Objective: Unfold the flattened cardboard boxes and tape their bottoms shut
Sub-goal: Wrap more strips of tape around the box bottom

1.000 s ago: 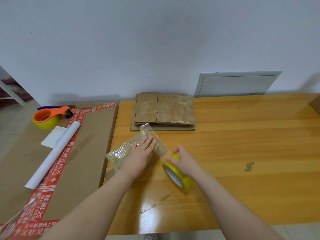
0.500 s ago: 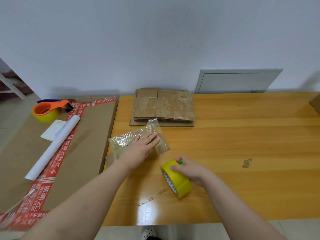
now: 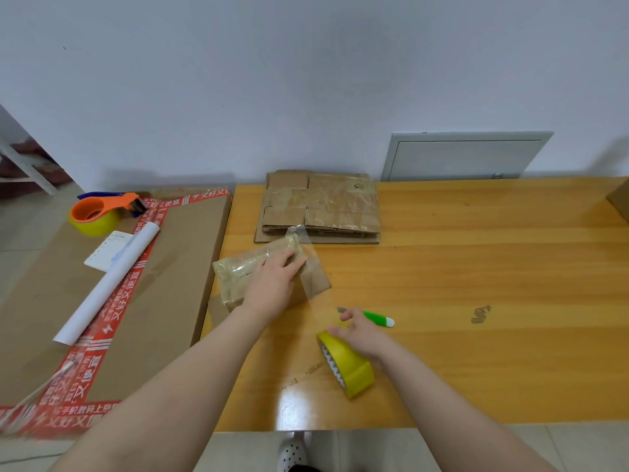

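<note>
A small brown cardboard box (image 3: 235, 277), wrapped in clear tape, lies on the wooden table (image 3: 476, 267) near its left edge. My left hand (image 3: 275, 284) presses flat on its top with straight fingers. A loose strip of clear tape (image 3: 311, 270) hangs off the box's right side. The yellow tape roll (image 3: 354, 373) stands on edge on the table, just below my right hand (image 3: 362, 333). That hand's fingers stretch over the blade end of a green utility knife (image 3: 377, 317). A stack of flattened boxes (image 3: 320, 206) lies by the wall.
A large flat carton (image 3: 177, 267) with red printed tape adjoins the table on the left. It carries an orange tape dispenser (image 3: 98, 211), a white paper roll (image 3: 109, 284) and a small card. A grey panel (image 3: 466, 156) leans on the wall. A box corner (image 3: 619, 199) shows far right.
My right hand has let go of the yellow roll, which now rests on the table, and has reached out to the green knife. My left hand stays pressed on the small box.
</note>
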